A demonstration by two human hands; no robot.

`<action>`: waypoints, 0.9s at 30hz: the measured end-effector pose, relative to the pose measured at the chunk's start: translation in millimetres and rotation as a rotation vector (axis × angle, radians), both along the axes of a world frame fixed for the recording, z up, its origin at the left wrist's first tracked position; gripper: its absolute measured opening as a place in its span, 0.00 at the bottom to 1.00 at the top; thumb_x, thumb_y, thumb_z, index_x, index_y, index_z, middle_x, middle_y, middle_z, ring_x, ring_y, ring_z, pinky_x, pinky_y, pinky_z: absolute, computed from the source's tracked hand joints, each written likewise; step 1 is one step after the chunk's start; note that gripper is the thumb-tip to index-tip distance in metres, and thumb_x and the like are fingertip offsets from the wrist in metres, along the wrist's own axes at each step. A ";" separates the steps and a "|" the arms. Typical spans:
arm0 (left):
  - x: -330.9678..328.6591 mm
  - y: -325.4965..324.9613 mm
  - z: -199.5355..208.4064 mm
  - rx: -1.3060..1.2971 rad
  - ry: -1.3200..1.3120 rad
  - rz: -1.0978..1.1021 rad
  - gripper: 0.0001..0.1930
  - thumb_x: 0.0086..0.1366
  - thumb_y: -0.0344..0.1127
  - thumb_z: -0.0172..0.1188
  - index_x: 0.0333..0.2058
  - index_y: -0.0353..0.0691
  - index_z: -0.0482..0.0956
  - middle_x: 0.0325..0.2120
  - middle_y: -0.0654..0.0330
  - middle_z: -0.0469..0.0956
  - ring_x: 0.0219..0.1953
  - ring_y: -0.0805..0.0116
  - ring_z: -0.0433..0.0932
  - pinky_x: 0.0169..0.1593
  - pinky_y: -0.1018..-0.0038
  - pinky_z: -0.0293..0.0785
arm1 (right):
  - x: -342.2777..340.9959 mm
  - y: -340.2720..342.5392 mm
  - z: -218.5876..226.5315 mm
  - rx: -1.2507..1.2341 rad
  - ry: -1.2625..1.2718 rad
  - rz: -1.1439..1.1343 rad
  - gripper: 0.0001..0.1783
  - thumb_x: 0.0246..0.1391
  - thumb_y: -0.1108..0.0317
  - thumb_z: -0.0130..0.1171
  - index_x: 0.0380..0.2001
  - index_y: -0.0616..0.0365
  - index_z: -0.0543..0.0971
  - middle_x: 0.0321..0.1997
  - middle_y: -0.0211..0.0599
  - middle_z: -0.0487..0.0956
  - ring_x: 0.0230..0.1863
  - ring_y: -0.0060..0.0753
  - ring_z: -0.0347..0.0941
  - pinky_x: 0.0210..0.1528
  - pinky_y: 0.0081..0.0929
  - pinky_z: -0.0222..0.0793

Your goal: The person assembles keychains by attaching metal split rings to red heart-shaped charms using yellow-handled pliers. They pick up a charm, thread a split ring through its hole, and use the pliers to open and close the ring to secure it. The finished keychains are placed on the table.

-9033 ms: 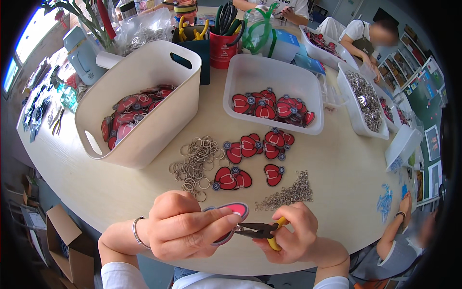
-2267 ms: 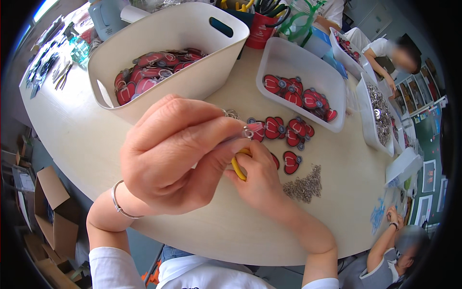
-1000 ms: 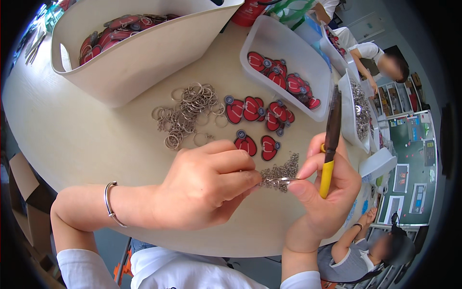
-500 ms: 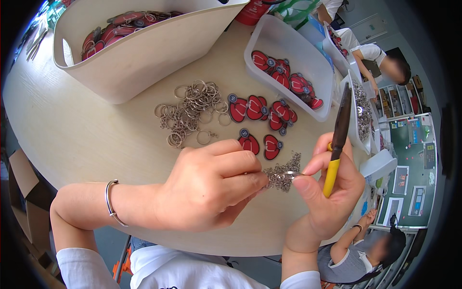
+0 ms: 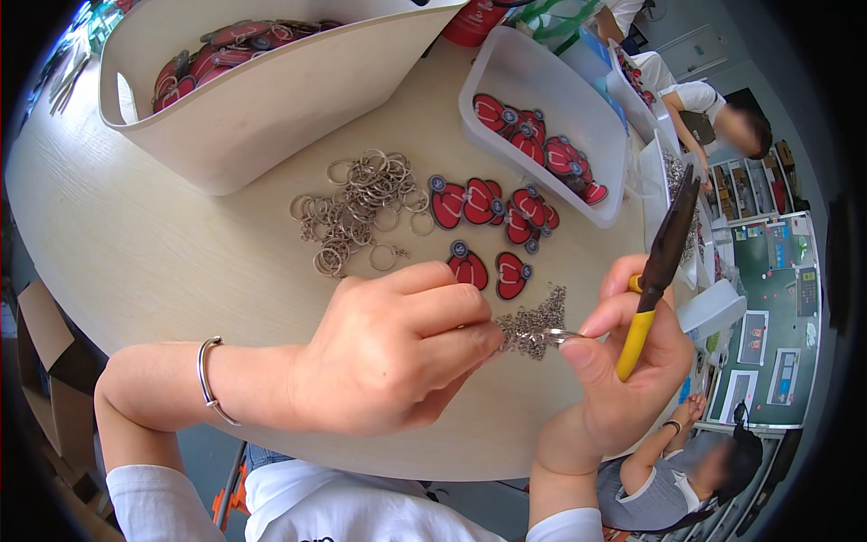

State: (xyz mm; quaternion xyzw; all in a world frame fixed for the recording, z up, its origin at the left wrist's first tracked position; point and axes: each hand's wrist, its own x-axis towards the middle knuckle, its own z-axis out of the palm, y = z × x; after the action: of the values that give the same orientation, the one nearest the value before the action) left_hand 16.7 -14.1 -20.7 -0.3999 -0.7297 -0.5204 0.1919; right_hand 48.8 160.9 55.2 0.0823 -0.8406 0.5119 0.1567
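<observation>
Over the near part of the table, my left hand (image 5: 397, 352) is closed in a pinch; whatever its fingertips hold is hidden behind them. Facing it, my right hand (image 5: 632, 379) grips a shiny metal key ring (image 5: 564, 334) between thumb and forefinger. That same hand also keeps pliers (image 5: 666, 248) with dark jaws and yellow handles tucked in its fingers, jaws pointing up. A heap of tiny metal links (image 5: 540, 318) lies just beyond the fingertips. Farther off are several red heart-shaped tags (image 5: 512, 275) and a pile of key rings with short chains (image 5: 361, 212).
A tall cream bin (image 5: 271, 113) of red tags stands at the far left. To the far right, a clear plastic tub (image 5: 596, 104) holds more tags, with another tub (image 5: 657, 163) of metal parts beside it. Other people (image 5: 664, 479) sit along the right side.
My right hand has shifted slightly right, carrying the key ring a little away from my left hand. The pliers lean farther right. My left hand has stayed in place.
</observation>
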 end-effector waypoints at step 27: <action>0.1 0.2 0.2 -0.032 -0.005 0.032 0.14 0.36 0.23 0.70 0.27 0.36 0.80 0.24 0.62 0.74 0.20 0.68 0.69 0.19 0.75 0.63 | 6.5 -2.9 2.4 0.030 0.000 0.004 0.15 0.32 0.73 0.74 0.22 0.68 0.77 0.37 0.41 0.70 0.32 0.24 0.68 0.32 0.17 0.64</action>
State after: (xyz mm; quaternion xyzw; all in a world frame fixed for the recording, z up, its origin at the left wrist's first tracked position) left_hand 16.8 -14.0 -20.5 -0.3901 -0.7446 -0.5065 0.1920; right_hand 55.2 158.0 57.6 0.0863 -0.8481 0.4995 0.1544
